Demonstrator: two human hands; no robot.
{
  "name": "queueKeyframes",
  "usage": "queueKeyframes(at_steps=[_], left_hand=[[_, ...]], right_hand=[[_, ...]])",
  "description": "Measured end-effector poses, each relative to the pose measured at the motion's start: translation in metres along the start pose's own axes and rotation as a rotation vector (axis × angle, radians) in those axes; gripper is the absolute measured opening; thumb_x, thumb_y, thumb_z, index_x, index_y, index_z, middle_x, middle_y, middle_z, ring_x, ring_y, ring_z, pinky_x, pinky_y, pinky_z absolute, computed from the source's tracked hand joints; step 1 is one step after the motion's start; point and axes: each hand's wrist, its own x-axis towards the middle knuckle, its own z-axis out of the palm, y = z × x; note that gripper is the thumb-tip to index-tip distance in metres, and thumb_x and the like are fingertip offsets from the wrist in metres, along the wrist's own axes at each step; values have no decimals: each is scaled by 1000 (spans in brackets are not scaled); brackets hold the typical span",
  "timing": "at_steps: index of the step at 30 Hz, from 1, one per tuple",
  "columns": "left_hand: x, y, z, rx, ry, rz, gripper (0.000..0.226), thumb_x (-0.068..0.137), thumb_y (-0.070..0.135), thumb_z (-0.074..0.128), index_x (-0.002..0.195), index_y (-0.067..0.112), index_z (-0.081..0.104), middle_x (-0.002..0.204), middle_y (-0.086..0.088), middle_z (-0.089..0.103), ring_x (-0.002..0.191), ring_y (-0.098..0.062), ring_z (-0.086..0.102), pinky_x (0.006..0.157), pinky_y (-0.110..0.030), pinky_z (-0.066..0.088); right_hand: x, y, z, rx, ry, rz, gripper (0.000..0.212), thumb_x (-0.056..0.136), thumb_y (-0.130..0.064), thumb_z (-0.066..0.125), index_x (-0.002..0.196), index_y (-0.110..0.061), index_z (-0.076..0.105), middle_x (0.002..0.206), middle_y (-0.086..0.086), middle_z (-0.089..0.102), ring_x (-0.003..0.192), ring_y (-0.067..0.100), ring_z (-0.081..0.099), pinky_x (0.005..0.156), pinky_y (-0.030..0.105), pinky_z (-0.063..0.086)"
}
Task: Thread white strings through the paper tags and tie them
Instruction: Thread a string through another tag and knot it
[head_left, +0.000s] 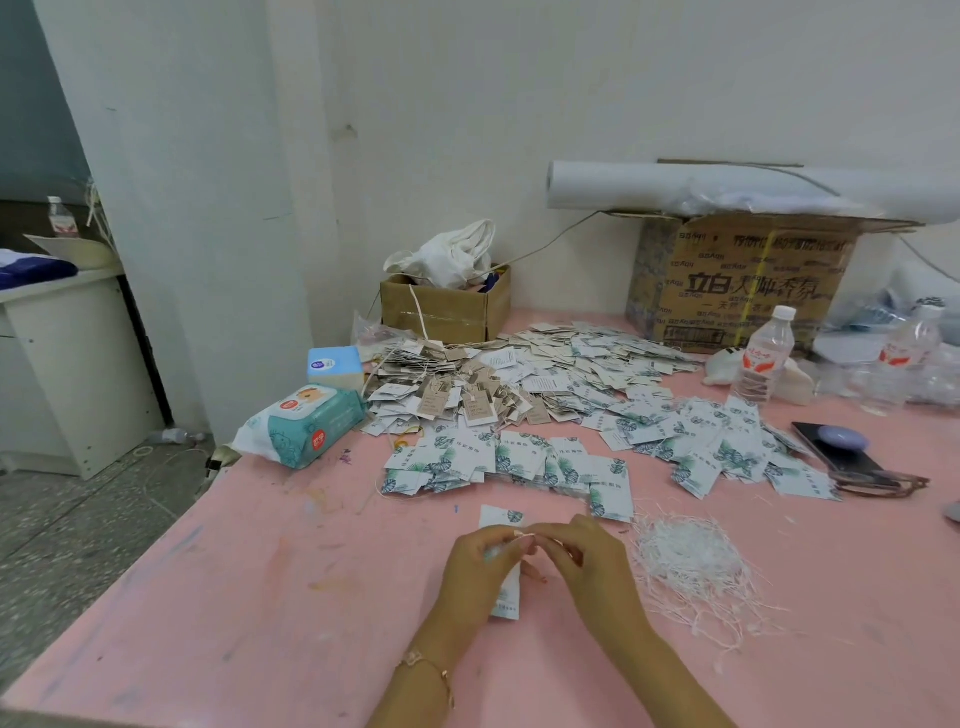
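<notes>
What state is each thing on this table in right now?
left hand, gripping the tag
right hand, pinching the string
tag, held just above the table
string, at the tag's top; threading unclear
string pile, loose, tangled
loose tags, spread flat, unstrung
small box, open, cloth sticking out
nearer bottle, upright, capped
wipes, lid shut

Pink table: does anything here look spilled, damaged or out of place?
Nothing looks broken. A plastic bottle lies on its side on the floor left of the table, whose pink top is scuffed and stained. The white strings sit in a loose tangle, strands straying.
</notes>
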Motion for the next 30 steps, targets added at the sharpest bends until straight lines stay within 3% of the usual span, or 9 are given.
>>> queueKeyframes(at_steps=[4, 8, 12, 16, 19, 23, 26, 30], left_hand=[[2, -2, 0, -10, 28, -10, 17, 92, 7, 62, 82, 9, 76, 83, -10, 74, 69, -28, 72, 65, -26, 54], [2, 0, 1, -12, 12, -26, 7, 85, 11, 71, 86, 8, 78, 81, -2, 76, 63, -16, 69, 61, -19, 52], [2, 0, 0, 21, 3, -14, 7, 78, 15, 78, 84, 11, 78, 76, -11, 75, 64, -15, 70, 63, -17, 51], [1, -2, 1, 31, -51, -25, 12, 72, 12, 84, 82, 13, 78, 76, -16, 74, 67, -19, 69, 65, -23, 53], [2, -5, 1, 88, -48, -34, 12, 76, 5, 80, 75, 17, 79, 73, -14, 74, 66, -19, 68, 68, -26, 54], [2, -5, 3, 86, 5, -58, 8, 81, 10, 76, 76, 15, 79, 72, -16, 73, 64, -18, 68, 67, -25, 54], [1, -4, 3, 98, 25, -48, 12, 86, 15, 71, 79, 17, 80, 73, -12, 75, 63, -14, 68, 65, -21, 52], [0, -1, 1, 37, 27, -59, 19, 94, 7, 59, 91, 6, 77, 79, -7, 75, 63, -13, 70, 59, -18, 51]], right_hand=[[-4, 7, -3, -18, 32, 18, 39, 87, -17, 68, 91, -57, 66, 60, -8, 42, 62, 3, 48, 56, 14, 33], [-6, 14, -10, -107, 37, 29, 37, 86, -23, 68, 93, -59, 62, 59, -8, 39, 63, 4, 48, 55, 16, 32], [-7, 14, -10, -249, 4, 42, 23, 88, -32, 66, 100, -52, 68, 63, -8, 38, 54, 6, 42, 52, 22, 32], [-4, 10, -8, -307, -39, 50, 19, 90, -36, 62, 100, -51, 69, 66, -7, 38, 57, 4, 43, 53, 18, 32], [-3, 6, -7, -282, -38, 53, 17, 89, -33, 64, 100, -43, 72, 66, -9, 41, 58, 2, 44, 54, 18, 33], [-2, 8, -10, -162, 54, 85, 13, 88, -28, 66, 96, -35, 74, 73, -12, 60, 63, 2, 49, 58, 15, 35], [-2, 13, -14, -30, 132, 112, 16, 86, -23, 69, 86, -39, 71, 75, -23, 65, 71, 2, 55, 61, 12, 39], [-2, 22, -20, -61, 134, 133, 23, 87, -20, 68, 82, -42, 69, 79, -28, 64, 81, -5, 57, 66, 9, 40]])
